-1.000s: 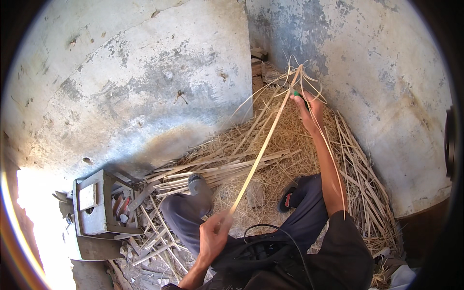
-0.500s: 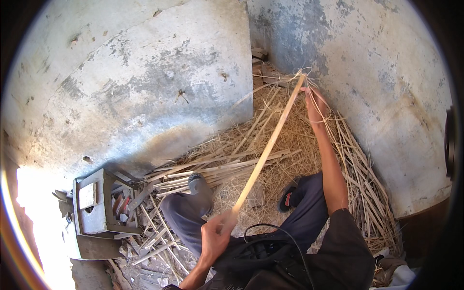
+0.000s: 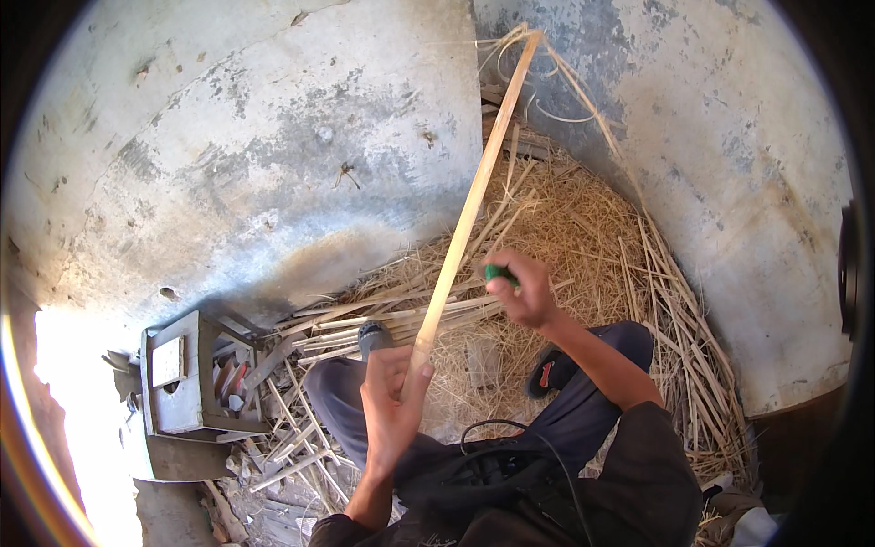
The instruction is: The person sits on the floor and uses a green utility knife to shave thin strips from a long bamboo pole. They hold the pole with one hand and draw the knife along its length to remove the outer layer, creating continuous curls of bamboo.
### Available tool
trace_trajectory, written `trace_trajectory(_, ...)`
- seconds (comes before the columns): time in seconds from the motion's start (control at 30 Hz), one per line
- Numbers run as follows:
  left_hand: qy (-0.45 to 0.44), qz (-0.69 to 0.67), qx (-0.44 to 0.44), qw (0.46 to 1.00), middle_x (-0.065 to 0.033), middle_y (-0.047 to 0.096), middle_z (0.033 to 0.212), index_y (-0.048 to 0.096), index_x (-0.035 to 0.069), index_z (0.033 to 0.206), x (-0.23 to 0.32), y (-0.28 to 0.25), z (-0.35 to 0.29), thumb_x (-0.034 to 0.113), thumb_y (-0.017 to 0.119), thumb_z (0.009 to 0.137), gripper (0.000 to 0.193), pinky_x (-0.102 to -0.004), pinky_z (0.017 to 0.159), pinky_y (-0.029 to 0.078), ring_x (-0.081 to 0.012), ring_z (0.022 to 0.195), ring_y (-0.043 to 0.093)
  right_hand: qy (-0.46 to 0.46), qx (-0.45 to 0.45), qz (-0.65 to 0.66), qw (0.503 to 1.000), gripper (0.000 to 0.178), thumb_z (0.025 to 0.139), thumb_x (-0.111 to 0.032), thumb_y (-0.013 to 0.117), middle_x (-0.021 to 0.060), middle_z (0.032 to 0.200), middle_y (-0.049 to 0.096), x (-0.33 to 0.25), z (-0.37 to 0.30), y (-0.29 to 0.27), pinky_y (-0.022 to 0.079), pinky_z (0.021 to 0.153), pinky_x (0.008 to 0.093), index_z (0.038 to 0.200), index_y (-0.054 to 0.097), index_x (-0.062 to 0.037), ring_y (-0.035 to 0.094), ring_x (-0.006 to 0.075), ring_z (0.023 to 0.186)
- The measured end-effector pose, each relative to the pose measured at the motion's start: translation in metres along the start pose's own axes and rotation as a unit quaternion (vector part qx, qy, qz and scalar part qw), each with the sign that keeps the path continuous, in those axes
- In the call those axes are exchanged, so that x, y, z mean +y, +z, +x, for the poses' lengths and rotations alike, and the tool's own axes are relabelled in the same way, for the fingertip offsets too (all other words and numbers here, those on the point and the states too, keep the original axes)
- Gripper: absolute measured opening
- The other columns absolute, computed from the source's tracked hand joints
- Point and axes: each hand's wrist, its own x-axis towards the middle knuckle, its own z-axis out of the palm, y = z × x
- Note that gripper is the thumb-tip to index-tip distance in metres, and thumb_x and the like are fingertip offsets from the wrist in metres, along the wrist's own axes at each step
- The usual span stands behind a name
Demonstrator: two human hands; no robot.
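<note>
**Cane strip held over the straw**

Cane strip (image 3: 474, 196) slants from the left hand (image 3: 392, 406), closed around its lower end, up to the wall. Right hand (image 3: 521, 290) grips a green-handled tool (image 3: 499, 273) just beside the strip, above the straw pile (image 3: 583, 228).

Most of the green-handled tool (image 3: 498, 272) hidden inside the right hand (image 3: 521, 292); blade not discernible.

Dark short-sleeved top (image 3: 638, 474), grey-blue trousers (image 3: 592, 401), black shoe with red mark (image 3: 547, 374); a black cable (image 3: 510, 433), apparently, crosses the lap.
</note>
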Motion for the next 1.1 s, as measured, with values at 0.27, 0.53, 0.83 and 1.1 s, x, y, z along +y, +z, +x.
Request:
trace_trajectory(0.27, -0.003, -0.045, -0.031, 0.999, -0.0107, 0.074, 0.103, 0.057, -0.004, 0.124, 0.018, 0.013, 0.009, 0.002, 0.072, 0.102, 0.027, -0.0236, 0.082, 0.055, -0.0092, 0.094, 0.068, -0.135, -0.079, -0.023, 0.987, 0.035, 0.090, -0.035, 0.084, 0.0065, 0.081, 0.071, -0.030, -0.003, 0.012, 0.055, 0.057, 0.0351, 0.100, 0.071, -0.0036, 0.071, 0.0234, 0.066)
trace_trajectory(0.53, 0.004, -0.056, -0.030, 0.998, -0.0105, 0.072, 0.103, 0.056, -0.005, 0.123, 0.018, 0.019, 0.011, 0.002, 0.072, 0.102, 0.027, -0.0238, 0.082, 0.056, -0.0093, 0.095, 0.067, -0.147, -0.071, -0.033, 0.986, 0.033, 0.091, -0.035, 0.084, 0.0058, 0.077, 0.068, -0.031, -0.003, 0.010, 0.052, 0.054, 0.0344, 0.098, 0.072, -0.0048, 0.069, 0.0226, 0.062)
trace_trajectory(0.83, -0.007, -0.051, -0.057, 0.997, -0.0116, 0.071, 0.104, 0.055, -0.006, 0.122, 0.022, 0.017, 0.013, 0.004, 0.069, 0.104, 0.025, -0.0237, 0.080, 0.057, -0.0084, 0.095, 0.064, -0.172, -0.059, -0.045, 0.982, 0.037, 0.094, -0.039, 0.081, 0.0058, 0.071, 0.065, -0.034, 0.003, 0.011, 0.048, 0.048, 0.0330, 0.095, 0.070, -0.0035, 0.064, 0.0203, 0.053)
trace_trajectory(1.1, -0.021, -0.080, -0.068, 0.994, -0.0096, 0.070, 0.106, 0.055, -0.005, 0.123, 0.013, 0.015, 0.013, 0.003, 0.068, 0.104, 0.024, -0.0230, 0.081, 0.056, -0.0077, 0.097, 0.063, -0.170, -0.058, -0.080, 0.980, 0.035, 0.092, -0.039, 0.082, 0.0032, 0.068, 0.063, -0.034, 0.004, 0.007, 0.048, 0.048, 0.0322, 0.093, 0.072, -0.0055, 0.062, 0.0191, 0.053)
